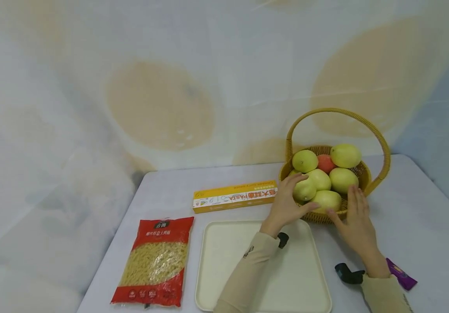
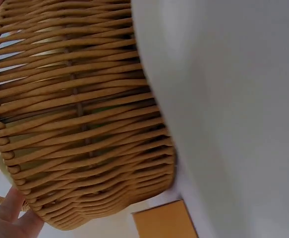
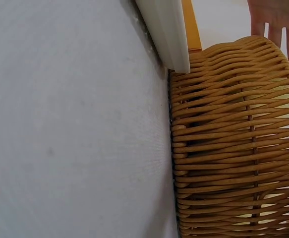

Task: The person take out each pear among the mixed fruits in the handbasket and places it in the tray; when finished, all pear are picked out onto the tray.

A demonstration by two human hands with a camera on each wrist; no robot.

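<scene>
Pale-green fruit [image 1: 327, 201] at the basket's [image 1: 322, 219] front sits between left hand [image 1: 288, 203] and right hand [image 1: 358, 225], both spread, seemingly reaching; gripping comes next.

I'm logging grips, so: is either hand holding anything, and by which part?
No hold shows: the left hand and right hand are open at the fruit basket; whether they touch it cannot be told.

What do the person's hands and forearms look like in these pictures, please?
Both the left hand and the right hand are bare, without gloves. Long beige sleeves cover the forearms, the left sleeve bearing a small dark marking near its cuff. A black, rounded device shows beside the left wrist and the right wrist. No cables are visible.
</scene>
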